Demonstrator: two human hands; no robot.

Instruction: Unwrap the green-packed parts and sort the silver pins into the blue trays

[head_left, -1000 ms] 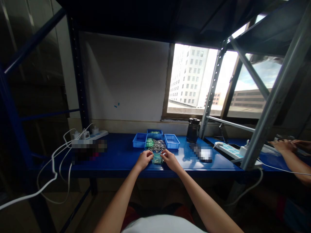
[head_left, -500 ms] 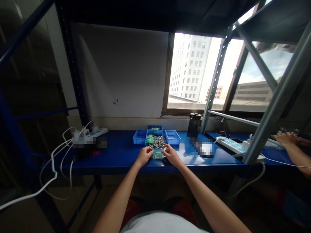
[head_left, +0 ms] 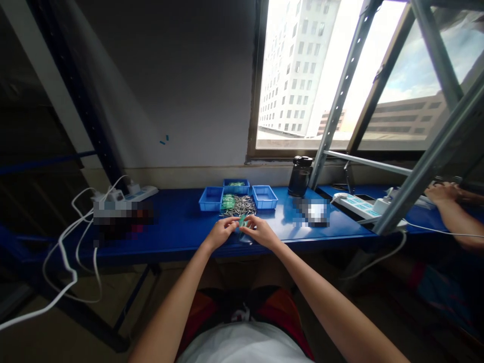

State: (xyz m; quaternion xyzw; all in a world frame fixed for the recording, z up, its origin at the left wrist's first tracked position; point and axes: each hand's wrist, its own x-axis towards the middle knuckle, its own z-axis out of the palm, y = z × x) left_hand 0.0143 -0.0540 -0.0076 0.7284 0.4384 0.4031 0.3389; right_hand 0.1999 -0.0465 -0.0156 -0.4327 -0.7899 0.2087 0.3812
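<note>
My left hand (head_left: 220, 232) and my right hand (head_left: 258, 231) meet over the blue table (head_left: 181, 229), fingertips pinched together on a small teal bag (head_left: 242, 220) held between them. Just beyond my hands lies a pile of small metal pins (head_left: 242, 205) with a green packet (head_left: 228, 201) beside it. Behind the pile stand three small blue trays: one on the left (head_left: 210, 198), one at the back (head_left: 236, 184), one on the right (head_left: 264, 196).
A black jar (head_left: 300, 176) stands near the window sill. White power strips lie at the left (head_left: 124, 194) and right (head_left: 359, 204), with cables hanging off the table's left edge. Another person's hands (head_left: 444, 192) work at the far right behind a grey metal post (head_left: 427, 166).
My hands have come closer together and lifted the teal bag off the table. The camera has tilted down, so the table sits higher in view.
</note>
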